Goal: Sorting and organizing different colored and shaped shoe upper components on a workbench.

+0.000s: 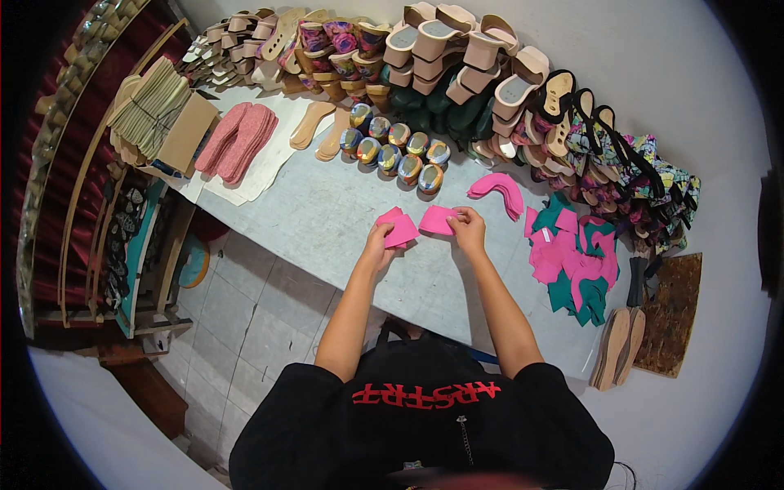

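The left hand [377, 245] pinches one pink fabric piece [398, 227], and the right hand [468, 226] pinches another pink piece [438, 220]. Both pieces sit just above the grey table [327, 220], side by side and near the middle. To the right lies a pile of pink and green cutouts [572, 261] (all mixed up). Far back stand rows of platform sandals [457, 49].

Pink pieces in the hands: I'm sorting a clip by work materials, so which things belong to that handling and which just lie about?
In hand:
left hand holding a pink piece
right hand holding another pink piece

Lying about:
pink-and-teal pile
curved pink stack
colourful heels
platform soles
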Demonstrator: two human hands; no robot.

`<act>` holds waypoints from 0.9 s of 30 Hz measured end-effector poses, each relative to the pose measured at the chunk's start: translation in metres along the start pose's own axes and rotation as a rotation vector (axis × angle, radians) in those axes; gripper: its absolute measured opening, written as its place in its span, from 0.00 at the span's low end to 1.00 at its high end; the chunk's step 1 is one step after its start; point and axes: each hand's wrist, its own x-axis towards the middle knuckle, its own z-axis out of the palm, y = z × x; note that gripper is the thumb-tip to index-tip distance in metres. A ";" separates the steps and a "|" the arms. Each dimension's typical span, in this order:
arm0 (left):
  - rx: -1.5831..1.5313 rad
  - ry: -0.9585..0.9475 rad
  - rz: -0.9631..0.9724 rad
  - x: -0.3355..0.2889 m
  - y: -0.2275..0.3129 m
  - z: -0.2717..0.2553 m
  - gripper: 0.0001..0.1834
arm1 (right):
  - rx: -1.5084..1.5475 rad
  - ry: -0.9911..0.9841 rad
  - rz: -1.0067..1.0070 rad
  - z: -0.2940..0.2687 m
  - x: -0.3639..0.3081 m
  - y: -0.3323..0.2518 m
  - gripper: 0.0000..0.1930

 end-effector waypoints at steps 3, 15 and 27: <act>0.004 0.062 -0.019 -0.007 0.003 -0.005 0.18 | -0.143 -0.006 -0.007 0.005 0.003 0.004 0.10; -0.096 0.098 -0.113 -0.009 -0.011 0.018 0.16 | -0.766 0.145 -0.255 0.023 -0.010 0.004 0.18; 0.042 -0.094 0.006 -0.003 -0.004 0.011 0.17 | -0.269 -0.174 -0.328 0.031 -0.030 -0.015 0.17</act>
